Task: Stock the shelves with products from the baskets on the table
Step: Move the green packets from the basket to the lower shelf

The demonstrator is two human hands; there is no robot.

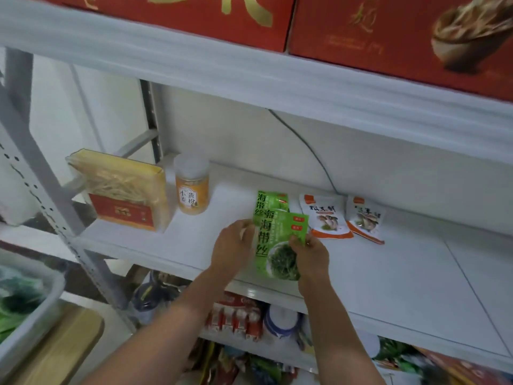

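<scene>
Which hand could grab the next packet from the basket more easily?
Probably the left hand: the basket sits low on the left side, nearer it. The right hand pinches the green packet and could steady it on the shelf.

of ourselves we see only limbs, cut off by the lower edge. the left forearm (pixel 166 315) is bare along all of its visible length, up to the bare left hand (pixel 233 243). the right forearm (pixel 338 329) is bare as well, up to the bare right hand (pixel 308 252). the fingers (pixel 242 225) look short and rounded; their nails are too blurred to tell.
</scene>
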